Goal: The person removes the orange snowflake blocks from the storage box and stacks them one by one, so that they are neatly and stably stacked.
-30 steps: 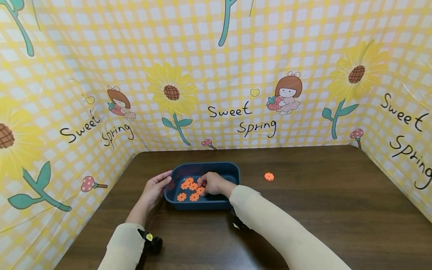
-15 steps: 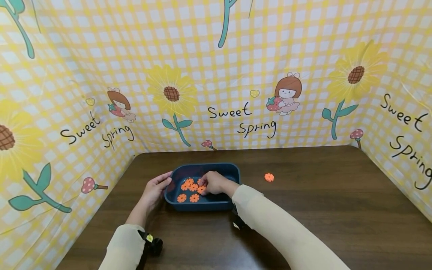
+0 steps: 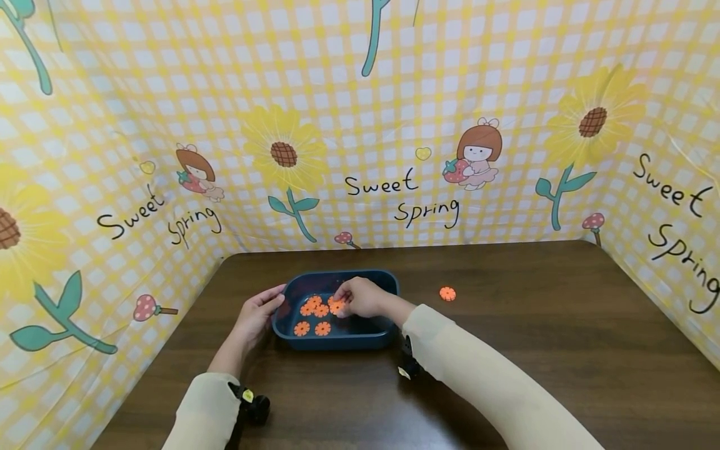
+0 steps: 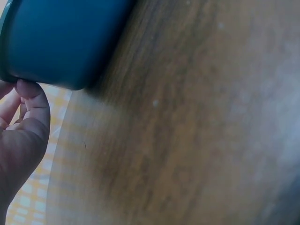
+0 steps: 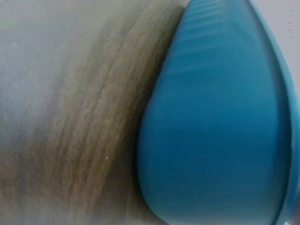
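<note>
A dark blue rectangular box [image 3: 337,342] stands on the wooden table with several orange flower-shaped discs [image 3: 301,329] inside, mostly toward its left side. My left hand [image 3: 253,317] holds the box's left end; in the left wrist view the thumb [image 4: 35,101] meets its wall. Reaching over the near rim, my right hand [image 3: 362,297] pinches one orange flower-shaped disc [image 3: 336,306] between thumb and fingers, above the box floor. The hand partly covers the discs behind it. Only the box's outer side [image 5: 211,122] shows in the right wrist view, not the fingers.
One more orange flower-shaped disc [image 3: 447,294] lies on the table [image 3: 506,337] to the right of the box. A yellow checked cloth [image 3: 360,125] with printed flowers hangs around the table's back and sides.
My right hand has risen slightly, its wrist and sleeve shifting right, and the pinched disc has come up with it. The left hand and the box stay where they were.
</note>
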{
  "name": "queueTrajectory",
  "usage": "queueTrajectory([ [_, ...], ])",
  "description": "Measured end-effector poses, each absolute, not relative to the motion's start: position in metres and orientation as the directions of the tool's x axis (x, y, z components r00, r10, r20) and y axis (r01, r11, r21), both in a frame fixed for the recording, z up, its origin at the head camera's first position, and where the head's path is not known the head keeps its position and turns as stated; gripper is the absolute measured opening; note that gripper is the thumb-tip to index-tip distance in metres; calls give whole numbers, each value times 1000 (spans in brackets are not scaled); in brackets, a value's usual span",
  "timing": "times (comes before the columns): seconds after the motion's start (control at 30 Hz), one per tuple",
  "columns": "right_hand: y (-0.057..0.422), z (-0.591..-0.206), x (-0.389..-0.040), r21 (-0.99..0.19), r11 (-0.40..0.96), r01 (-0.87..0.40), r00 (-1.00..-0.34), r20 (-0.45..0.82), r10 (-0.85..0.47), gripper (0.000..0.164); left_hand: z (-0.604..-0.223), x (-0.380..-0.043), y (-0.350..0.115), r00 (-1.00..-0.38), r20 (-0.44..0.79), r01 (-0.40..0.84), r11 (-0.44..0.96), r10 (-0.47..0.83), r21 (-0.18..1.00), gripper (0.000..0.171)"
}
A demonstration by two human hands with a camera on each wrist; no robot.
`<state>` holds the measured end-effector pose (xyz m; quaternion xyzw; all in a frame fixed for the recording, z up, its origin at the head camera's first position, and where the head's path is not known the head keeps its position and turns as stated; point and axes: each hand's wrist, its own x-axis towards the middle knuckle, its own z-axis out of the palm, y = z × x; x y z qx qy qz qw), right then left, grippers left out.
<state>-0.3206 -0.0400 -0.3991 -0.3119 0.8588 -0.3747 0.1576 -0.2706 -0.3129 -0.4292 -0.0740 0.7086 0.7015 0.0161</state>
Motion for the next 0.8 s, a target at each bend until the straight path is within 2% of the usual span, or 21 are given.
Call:
queueTrajectory([
  [0.5,-10,-392,-322,-742,497,-449,-782,58,-620,27,-430,-271,-313,-987,-135,-135,3,-88,991,51],
  [0.8,14,-384,-320,-771,473,-427,-817,104,-567,26,-429,-271,-313,-987,-134,-135,5,-84,991,50],
])
